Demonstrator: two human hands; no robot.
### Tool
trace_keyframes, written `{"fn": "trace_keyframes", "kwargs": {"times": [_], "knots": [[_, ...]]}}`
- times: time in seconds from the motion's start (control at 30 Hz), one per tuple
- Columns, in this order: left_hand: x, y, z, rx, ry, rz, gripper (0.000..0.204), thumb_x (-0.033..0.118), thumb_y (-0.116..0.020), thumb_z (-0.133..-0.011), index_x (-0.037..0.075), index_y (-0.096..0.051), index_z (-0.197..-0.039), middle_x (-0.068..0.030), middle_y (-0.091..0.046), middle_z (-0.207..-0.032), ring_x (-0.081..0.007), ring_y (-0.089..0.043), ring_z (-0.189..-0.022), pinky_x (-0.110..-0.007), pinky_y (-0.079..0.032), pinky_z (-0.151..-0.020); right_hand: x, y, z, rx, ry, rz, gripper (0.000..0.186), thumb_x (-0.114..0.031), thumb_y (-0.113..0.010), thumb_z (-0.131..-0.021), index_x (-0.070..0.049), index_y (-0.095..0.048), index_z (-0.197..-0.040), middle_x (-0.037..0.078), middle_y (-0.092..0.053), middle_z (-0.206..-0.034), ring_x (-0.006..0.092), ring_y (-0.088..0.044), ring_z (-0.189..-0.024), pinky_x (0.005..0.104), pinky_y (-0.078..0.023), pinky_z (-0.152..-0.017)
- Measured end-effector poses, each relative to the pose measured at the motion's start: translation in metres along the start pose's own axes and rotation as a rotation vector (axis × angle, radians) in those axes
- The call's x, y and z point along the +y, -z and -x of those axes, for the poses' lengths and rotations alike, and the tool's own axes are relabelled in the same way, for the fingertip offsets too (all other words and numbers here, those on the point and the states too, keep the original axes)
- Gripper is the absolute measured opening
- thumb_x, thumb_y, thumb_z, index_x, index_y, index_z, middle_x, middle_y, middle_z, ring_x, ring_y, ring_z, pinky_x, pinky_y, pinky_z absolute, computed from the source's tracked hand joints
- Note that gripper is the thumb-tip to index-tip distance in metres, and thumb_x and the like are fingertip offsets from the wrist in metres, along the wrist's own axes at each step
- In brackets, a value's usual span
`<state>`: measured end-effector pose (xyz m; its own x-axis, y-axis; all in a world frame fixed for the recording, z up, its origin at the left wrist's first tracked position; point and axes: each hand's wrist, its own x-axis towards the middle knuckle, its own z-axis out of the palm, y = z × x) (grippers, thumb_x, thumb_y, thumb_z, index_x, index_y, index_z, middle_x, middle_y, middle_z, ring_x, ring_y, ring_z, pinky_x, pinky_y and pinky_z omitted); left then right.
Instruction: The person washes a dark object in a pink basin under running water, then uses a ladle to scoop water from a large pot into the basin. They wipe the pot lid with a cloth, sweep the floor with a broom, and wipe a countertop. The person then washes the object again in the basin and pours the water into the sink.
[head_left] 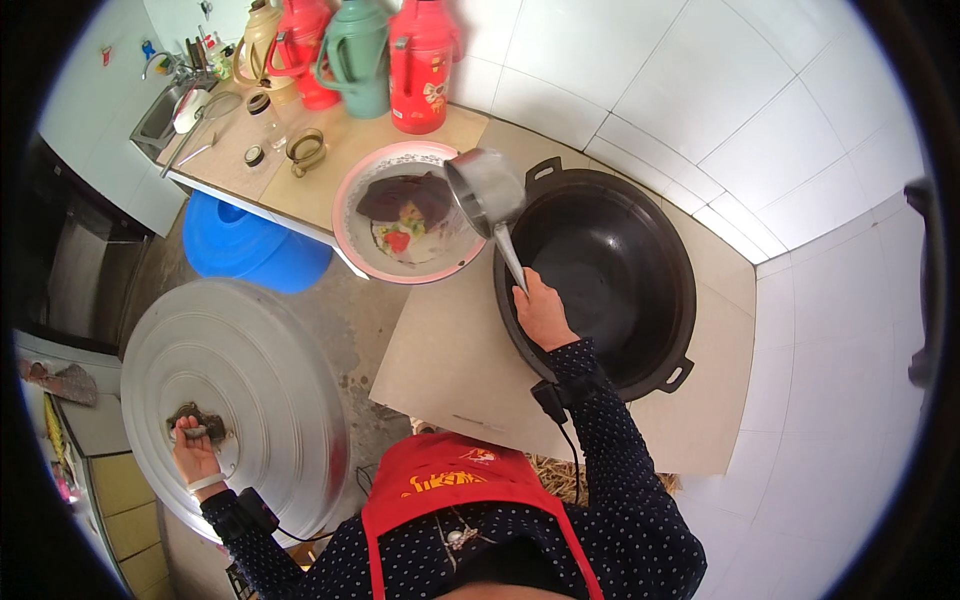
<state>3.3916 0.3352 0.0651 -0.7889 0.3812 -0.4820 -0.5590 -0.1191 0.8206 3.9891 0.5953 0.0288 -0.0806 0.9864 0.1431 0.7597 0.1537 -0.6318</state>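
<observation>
My right hand (545, 312) is closed around the handle of a metal water dipper (488, 190). The dipper's cup is tilted above the gap between a pink-rimmed basin (342, 215) and a large black wok (605, 285). In the basin lie a dark brown piece and some red and green bits in cloudy liquid. The wok has two side handles and a dark, shiny inside. On the left, my left hand (196, 458) grips the knob of a big round aluminium lid (285, 390), which is held up on its side.
Several thermos flasks (422, 80) line the wall behind the basin. A glass jar (266, 120), its cap (254, 156), a brown roll of tape (305, 152) and a wire skimmer (218, 106) lie on the counter. Below is a blue tub (250, 245); a sink (160, 125) is farther left.
</observation>
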Motion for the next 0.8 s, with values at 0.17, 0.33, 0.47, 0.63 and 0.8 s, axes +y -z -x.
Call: {"fn": "trace_keyframes", "kwargs": {"times": [0.17,0.33,0.47,0.63,0.8], "knots": [[0.002,-0.007,0.000,-0.060,0.004,-0.075,0.018,0.021,-0.051,-0.096,0.008,-0.061,-0.103,-0.0021,-0.066,-0.103,-0.0141,-0.063,-0.098,-0.028,-0.051,-0.080,0.004,0.005,0.009,0.014,0.071,0.287,0.042,-0.018,-0.058,-0.086,-0.002,-0.045,-0.123,0.016,-0.058,-0.084,0.0350,-0.061,-0.068,0.0409,-0.052,-0.059],[0.002,-0.013,-0.007,-0.157,0.006,-0.098,0.019,0.021,-0.051,-0.095,0.008,-0.062,-0.104,-0.0035,-0.067,-0.103,-0.0132,-0.063,-0.097,-0.028,-0.052,-0.079,0.047,0.007,0.034,0.226,0.101,0.159,0.039,-0.017,-0.054,-0.089,-0.001,-0.046,-0.122,0.020,-0.058,-0.091,0.0382,-0.060,-0.075,0.0439,-0.051,-0.061],[0.002,-0.014,-0.017,-0.199,0.019,-0.103,0.021,0.020,-0.050,-0.096,0.006,-0.062,-0.106,-0.0064,-0.067,-0.105,-0.0157,-0.063,-0.099,-0.029,-0.053,-0.080,0.129,0.009,0.075,0.158,-0.376,0.118,0.031,-0.019,-0.056,-0.087,0.001,-0.050,-0.110,0.025,-0.062,-0.090,0.0424,-0.061,-0.082,0.0493,-0.051,-0.068],[0.006,-0.010,-0.023,-0.296,0.030,-0.139,0.022,0.020,-0.050,-0.096,0.005,-0.062,-0.106,-0.0076,-0.067,-0.105,-0.0167,-0.064,-0.098,-0.030,-0.055,-0.078,0.231,0.025,0.132,0.089,-0.956,0.333,0.024,-0.019,-0.054,-0.086,0.003,-0.053,-0.095,0.028,-0.063,-0.086,0.0440,-0.062,-0.084,0.0503,-0.051,-0.075],[0.011,-0.009,-0.018,-0.289,0.003,-0.149,0.022,0.020,-0.050,-0.096,0.005,-0.062,-0.107,-0.0071,-0.067,-0.104,-0.0168,-0.065,-0.097,-0.030,-0.055,-0.077,0.272,0.022,0.141,0.098,-1.003,0.347,0.023,-0.016,-0.051,-0.086,0.004,-0.053,-0.096,0.028,-0.064,-0.093,0.0427,-0.063,-0.090,0.0488,-0.052,-0.078]]}}
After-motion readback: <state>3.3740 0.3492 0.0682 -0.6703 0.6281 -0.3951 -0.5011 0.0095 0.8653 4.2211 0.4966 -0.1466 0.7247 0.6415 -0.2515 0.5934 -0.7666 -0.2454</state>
